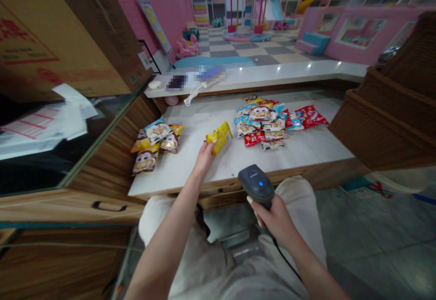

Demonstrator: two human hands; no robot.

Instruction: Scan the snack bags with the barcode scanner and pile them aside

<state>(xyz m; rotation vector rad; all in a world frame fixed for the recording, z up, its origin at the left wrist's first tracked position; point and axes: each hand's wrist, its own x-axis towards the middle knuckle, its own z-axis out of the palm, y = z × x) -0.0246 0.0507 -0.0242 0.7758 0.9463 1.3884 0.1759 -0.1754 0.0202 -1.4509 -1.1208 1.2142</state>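
My left hand point(204, 160) pinches the lower corner of a yellow foil snack packet point(220, 137), holding it just above the white counter point(190, 177). My right hand point(276, 222) grips a black corded handheld barcode scanner point(256, 185), which shows a small blue light and points up and away from me. Its black cable point(286, 259) runs down past my thigh. A small pile of cartoon-printed snack packets point(157, 143) lies left of my left hand. A larger pile of white, blue and red packets point(267, 122) lies ahead, beyond the scanner.
A raised white ledge point(289, 70) with blurred items and a white cord runs behind the counter. A large cardboard box point(61, 41) looms at upper left above papers, and brown woven shelving point(391, 109) stands at right. A children's play area lies beyond.
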